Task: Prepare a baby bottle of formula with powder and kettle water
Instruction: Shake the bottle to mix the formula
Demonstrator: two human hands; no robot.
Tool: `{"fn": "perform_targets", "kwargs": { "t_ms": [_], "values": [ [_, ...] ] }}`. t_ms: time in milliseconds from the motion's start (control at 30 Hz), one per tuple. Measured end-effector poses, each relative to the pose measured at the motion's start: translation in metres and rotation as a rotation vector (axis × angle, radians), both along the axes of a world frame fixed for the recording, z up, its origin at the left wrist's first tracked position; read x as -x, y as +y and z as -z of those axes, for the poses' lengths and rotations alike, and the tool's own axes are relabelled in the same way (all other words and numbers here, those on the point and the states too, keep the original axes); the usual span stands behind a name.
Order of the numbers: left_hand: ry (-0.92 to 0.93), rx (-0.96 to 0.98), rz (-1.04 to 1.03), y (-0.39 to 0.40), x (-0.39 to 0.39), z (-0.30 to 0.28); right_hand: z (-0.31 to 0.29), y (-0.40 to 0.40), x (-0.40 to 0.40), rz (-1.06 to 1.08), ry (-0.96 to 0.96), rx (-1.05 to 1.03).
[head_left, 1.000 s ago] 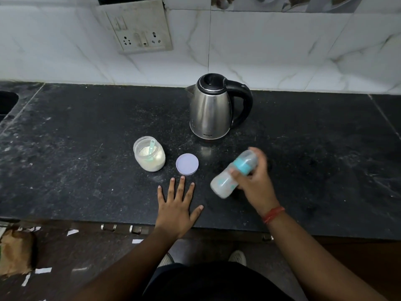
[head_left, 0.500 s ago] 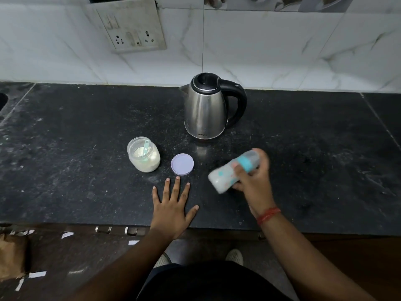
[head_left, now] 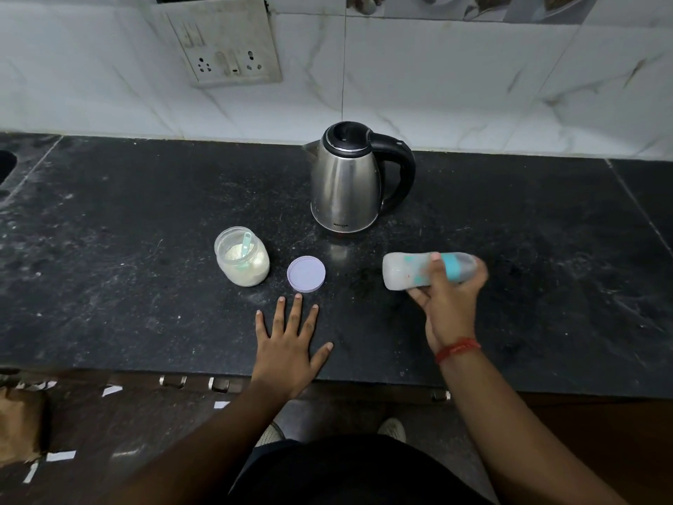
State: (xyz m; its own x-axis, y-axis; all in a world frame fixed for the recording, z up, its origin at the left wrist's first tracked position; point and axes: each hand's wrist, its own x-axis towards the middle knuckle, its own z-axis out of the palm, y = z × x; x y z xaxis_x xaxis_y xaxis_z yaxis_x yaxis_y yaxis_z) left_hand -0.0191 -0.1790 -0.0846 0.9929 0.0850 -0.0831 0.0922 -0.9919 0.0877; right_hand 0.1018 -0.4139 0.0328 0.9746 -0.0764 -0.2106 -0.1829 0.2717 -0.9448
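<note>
- Head view: bottle (head_left: 408, 273) lies sideways in the air above the tabletop (head_left: 145, 322), capped, cloudy inside; mixing looks underway.
- Right hand (head_left: 446, 304) is clamped round it; left hand (head_left: 287, 344) rests flat, fingers spread.
- Jar (head_left: 242, 262) open, lid (head_left: 306, 274) beside it: likely left to close.
- Kettle (head_left: 346, 191) stands behind.

Wall socket (head_left: 222, 49) above black counter (head_left: 145, 213).

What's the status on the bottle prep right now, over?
Right hand gripping baby bottle sideways above the counter. Left hand flat on countertop, empty. Powder jar open, lid beside it. Nothing blocking.
</note>
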Motion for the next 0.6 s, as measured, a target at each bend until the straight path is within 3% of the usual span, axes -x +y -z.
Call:
{"fn": "perform_targets", "kwargs": {
  "t_ms": [100,233,333,467,567,600],
  "values": [
    [0.004,0.001,0.005,0.0014,-0.0001,0.0007,0.0017,0.0015,0.0029,-0.184,0.003,0.021],
    [-0.001,-0.004,0.005,0.0002,-0.0001,0.0013,0.0015,-0.0037,0.0027,0.042,-0.023,-0.04],
    [0.003,-0.008,0.004,0.0008,-0.0006,0.0004,0.0032,-0.003,0.0056,-0.231,0.006,0.05],
    [0.002,-0.007,0.005,-0.0004,-0.0004,-0.0005,0.0035,-0.0069,0.0021,0.018,0.013,-0.041],
    [-0.001,-0.004,0.006,0.0002,-0.0002,-0.0011,0.0026,-0.0016,0.0031,-0.178,-0.009,0.059],
    [0.0,-0.003,0.005,0.0001,-0.0005,-0.002,0.0026,0.0001,0.0033,-0.148,-0.021,0.069]
  ]
}}
